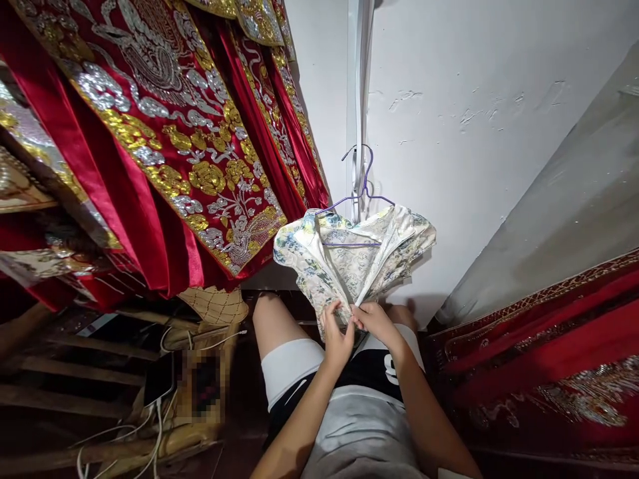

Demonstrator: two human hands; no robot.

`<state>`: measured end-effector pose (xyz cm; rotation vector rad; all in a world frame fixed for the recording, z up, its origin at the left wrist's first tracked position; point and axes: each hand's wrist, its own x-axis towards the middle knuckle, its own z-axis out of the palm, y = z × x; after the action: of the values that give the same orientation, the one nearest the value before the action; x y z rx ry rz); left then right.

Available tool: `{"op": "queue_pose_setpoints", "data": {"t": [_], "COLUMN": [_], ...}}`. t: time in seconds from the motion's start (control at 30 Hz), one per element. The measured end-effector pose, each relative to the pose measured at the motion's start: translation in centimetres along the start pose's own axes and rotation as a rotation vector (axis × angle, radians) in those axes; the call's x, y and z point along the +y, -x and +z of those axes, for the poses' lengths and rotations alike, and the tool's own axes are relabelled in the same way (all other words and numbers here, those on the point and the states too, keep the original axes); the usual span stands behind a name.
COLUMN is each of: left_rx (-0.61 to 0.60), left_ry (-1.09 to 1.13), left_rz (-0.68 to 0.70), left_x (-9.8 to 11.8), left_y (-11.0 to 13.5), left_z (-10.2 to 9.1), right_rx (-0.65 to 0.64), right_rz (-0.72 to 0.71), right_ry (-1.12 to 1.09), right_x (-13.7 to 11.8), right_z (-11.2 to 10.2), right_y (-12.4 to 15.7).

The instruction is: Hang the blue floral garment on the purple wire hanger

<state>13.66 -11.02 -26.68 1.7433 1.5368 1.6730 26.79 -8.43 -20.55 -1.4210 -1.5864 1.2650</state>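
A floral shirt in white, blue and yellow hangs on a purple wire hanger, its collar spread and its front parted in a V. Where the two front edges meet, my left hand pinches the cloth with thumb and fingertips. Beside it, my right hand grips the other front edge, fingers curled and pressed together. The fingertips of both hands almost touch. Whatever small fastening lies between them is too small to make out. The shirt's lower part hangs down behind my hands, above my lap.
Red satin cloth with gold and silver sequins hangs at the left. A bamboo chair holds a phone and white cables. A white wall stands ahead, with another red embroidered cloth at the right.
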Motion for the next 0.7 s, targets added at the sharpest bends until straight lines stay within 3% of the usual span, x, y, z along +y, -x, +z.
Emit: {"op": "queue_pose_setpoints", "data": {"t": [0.13,0.23,0.3,0.43,0.57,0.7], "left_rx": [-0.152,-0.132,-0.126,-0.211,-0.308,-0.408], "left_ry": [0.050,0.067,0.074,0.048,0.029,0.060], "left_rz": [-0.070,-0.029,0.005,0.029,0.012,0.015], "left_x": [0.4,0.7,0.9,1.0,0.7,0.8], "left_y": [-0.3,-0.6,-0.7,-1.1,-1.3,-1.4], "left_z": [0.1,-0.5,-0.9,-1.3,-1.2,-1.3], "right_rx": [-0.090,-0.218,-0.235,-0.069,0.147,0.280], "right_rz": [-0.037,-0.036,-0.040,-0.092,-0.235,-0.413], "right_ry": [-0.192,-0.242,-0.272,-0.375,-0.517,-0.581], "right_x": [-0.9,-2.0,-3.0,-6.3,-12.6,-17.9], "right_z": [0.4,0.3,-0.3,-2.8,-5.8,-6.4], "right_y": [0.5,1.3,1.8,1.6,-0.8,-2.6]}}
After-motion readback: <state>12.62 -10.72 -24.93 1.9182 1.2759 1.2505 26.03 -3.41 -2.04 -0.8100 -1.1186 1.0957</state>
